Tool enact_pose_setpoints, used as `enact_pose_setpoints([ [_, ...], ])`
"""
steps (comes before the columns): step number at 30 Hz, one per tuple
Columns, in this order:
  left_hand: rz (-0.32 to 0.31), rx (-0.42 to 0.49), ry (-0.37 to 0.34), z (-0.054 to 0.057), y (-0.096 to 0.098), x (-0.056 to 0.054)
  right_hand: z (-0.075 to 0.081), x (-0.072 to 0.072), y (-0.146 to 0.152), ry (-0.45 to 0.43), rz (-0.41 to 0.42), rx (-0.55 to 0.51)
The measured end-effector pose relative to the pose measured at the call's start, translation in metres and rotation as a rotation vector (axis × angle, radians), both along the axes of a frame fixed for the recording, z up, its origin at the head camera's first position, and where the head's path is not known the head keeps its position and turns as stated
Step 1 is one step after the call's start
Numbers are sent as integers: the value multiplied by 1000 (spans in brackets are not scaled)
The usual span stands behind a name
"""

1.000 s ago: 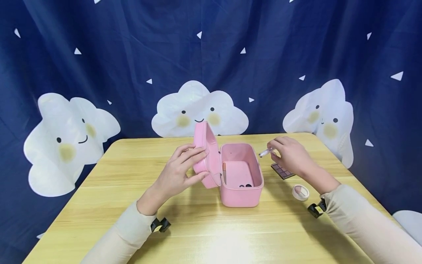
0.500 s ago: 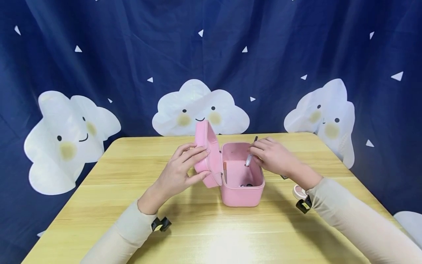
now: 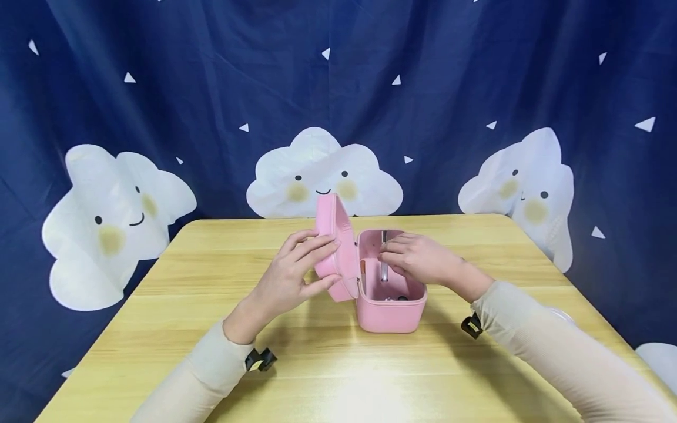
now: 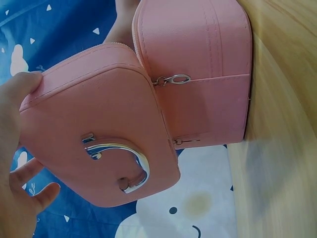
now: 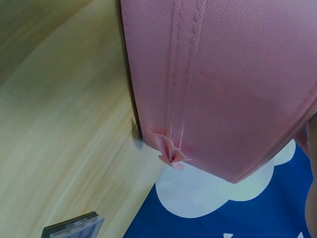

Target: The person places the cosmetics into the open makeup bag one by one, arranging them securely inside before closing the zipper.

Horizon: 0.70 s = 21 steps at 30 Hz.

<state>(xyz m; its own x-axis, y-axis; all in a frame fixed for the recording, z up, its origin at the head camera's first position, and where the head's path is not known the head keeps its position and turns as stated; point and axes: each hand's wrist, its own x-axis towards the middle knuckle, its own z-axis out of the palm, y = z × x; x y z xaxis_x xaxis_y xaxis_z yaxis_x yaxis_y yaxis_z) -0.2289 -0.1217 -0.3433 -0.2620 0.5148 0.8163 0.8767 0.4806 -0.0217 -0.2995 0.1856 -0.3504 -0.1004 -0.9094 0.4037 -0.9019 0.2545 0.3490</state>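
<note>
A pink cosmetic case (image 3: 392, 317) stands on the table, its zip lid tilted up to the left. My left hand (image 3: 291, 273) grips the raised lid (image 3: 325, 218) by its edge, fingers on top and thumb lower down. In the left wrist view the lid's silver handle (image 4: 143, 161) shows. My right hand (image 3: 418, 258) reaches over the case's right wall and holds a slim clear lip gloss tube (image 3: 384, 272) with a dark cap, upright inside the case. An orange-capped tube (image 3: 363, 275) leans at the inner left wall. Small dark round items (image 3: 402, 298) lie near the front.
The pale wooden table (image 3: 317, 376) carries everything. A makeup palette (image 5: 74, 228) lies right of the case, seen in the right wrist view. The rim of a round white compact (image 3: 560, 315) peeks out behind my right sleeve. A blue cloud-print curtain (image 3: 211, 70) hangs behind.
My right hand has moved left from above the palette and into the case with the lip gloss tube, which has turned upright. The left hand keeps hold of the lid.
</note>
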Motion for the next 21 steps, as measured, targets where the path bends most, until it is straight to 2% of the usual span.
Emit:
enact_pose_setpoints([
  [4, 4, -2, -1, 1, 0, 0, 0, -5, -7, -1, -11, 42],
  [12, 8, -9, -10, 0, 0, 0, -6, -11, -23, -15, -73, 211],
  [21, 10, -6, 5, 0, 0, 1, -12, -16, -37, 17, -41, 327],
])
